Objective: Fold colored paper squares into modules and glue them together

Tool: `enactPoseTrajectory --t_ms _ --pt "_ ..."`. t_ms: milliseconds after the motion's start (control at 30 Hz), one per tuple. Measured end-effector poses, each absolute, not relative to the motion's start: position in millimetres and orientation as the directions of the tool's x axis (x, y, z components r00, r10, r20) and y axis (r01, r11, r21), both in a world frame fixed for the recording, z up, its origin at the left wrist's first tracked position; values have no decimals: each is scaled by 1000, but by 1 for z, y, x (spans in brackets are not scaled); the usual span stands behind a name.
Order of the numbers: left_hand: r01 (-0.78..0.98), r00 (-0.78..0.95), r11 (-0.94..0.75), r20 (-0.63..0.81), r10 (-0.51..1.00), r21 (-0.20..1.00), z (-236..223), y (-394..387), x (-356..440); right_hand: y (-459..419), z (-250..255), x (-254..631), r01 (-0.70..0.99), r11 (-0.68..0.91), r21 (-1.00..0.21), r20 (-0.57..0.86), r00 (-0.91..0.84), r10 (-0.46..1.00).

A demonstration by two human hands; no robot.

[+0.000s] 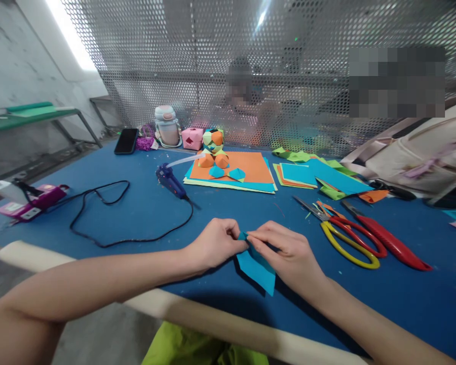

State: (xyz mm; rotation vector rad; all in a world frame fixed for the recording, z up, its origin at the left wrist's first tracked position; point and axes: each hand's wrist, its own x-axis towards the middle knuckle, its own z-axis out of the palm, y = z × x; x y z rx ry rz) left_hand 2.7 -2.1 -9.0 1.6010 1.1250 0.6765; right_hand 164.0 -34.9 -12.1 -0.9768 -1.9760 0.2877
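Between my two hands, just above the near part of the blue table, hangs a piece of blue paper (pixel 256 271) with a folded upper end. My left hand (pixel 218 243) pinches that end from the left, thumb against curled fingers. From the other side, the fingertips of my right hand (pixel 285 248) pinch the paper near the same spot. Part of the fold is hidden by my fingers. Beyond them, orange and blue folded paper pieces (pixel 222 161) rest on a stack of coloured sheets (pixel 251 167).
A blue glue gun (pixel 171 181) lies left, its black cord running to a purple power strip (pixel 34 202). To the right are scissors (pixel 349 241) and a red-handled cutter (pixel 393 241). Coloured paper squares (pixel 298 174), a bottle (pixel 167 126) and a phone (pixel 126 141) sit farther back.
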Motion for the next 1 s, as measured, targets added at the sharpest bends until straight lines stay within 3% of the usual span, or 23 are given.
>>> enactPoseTrajectory --t_ms 333,533,667,833,1000 --pt "319 469 -68 -95 878 945 -5 -2 2 -32 -15 168 570 770 -288 696 -428 577" --pt "382 516 -25 -191 835 924 0 -3 -2 -32 -16 169 570 789 -229 701 -465 540" --pt "368 538 -51 -168 826 928 -1 -4 -2 -34 -16 169 601 776 -192 678 -490 547" --pt "275 489 -76 -72 869 959 -5 -3 -1 -37 -11 166 579 747 -328 664 -421 618" --pt "193 404 -16 -65 913 981 -4 0 1 -36 -11 165 620 597 -510 584 -260 769"
